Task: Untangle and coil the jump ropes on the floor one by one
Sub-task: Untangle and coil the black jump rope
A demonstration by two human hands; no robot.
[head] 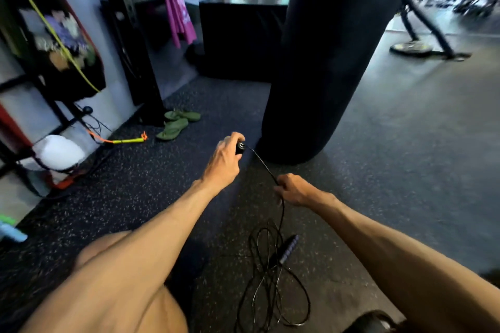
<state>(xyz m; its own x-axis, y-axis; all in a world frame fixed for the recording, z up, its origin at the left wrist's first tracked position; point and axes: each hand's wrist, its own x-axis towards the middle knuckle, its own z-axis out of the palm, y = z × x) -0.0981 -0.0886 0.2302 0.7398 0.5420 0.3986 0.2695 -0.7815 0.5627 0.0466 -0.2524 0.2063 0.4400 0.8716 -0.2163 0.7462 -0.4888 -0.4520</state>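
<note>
My left hand [224, 159] grips a black jump rope handle [240, 147] held up in front of me. A thin black cord [263, 165] runs from that handle down to my right hand [293, 190], which pinches it. Below my right hand the cord drops into a tangled pile of black rope loops [270, 286] on the floor between my arms. A purple ribbed handle [289, 249] lies on top of that pile.
A large black punching bag [319, 62] hangs just beyond my hands. Green flip-flops [177, 123] and a yellow-orange rope handle [127, 140] lie near the rack on the left. A black box [240, 35] stands behind, and my bare knee [108, 278] fills the lower left.
</note>
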